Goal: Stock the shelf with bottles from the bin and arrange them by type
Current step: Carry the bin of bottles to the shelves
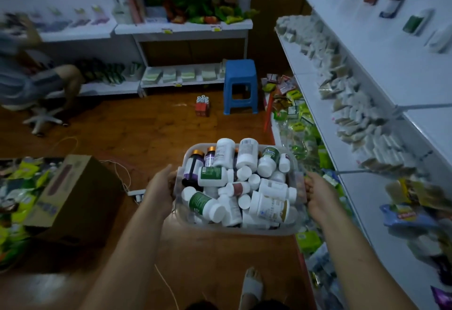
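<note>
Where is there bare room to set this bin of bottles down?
Bare floor between the cardboard box, blue stool and red bottle pack suits the bin. The upper right shelf has bare board in front of its packages. The lower right shelves are crowded with packets.

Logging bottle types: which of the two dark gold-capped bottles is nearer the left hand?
The larger dark purple-labelled bottle, against the clear plastic bin's left wall; the smaller bottle sits farther right.

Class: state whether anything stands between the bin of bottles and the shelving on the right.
Nothing visible does. The left hand and right hand hold the bin beside the shelving, open air between them. Packets crowd the middle shelf's back.
</note>
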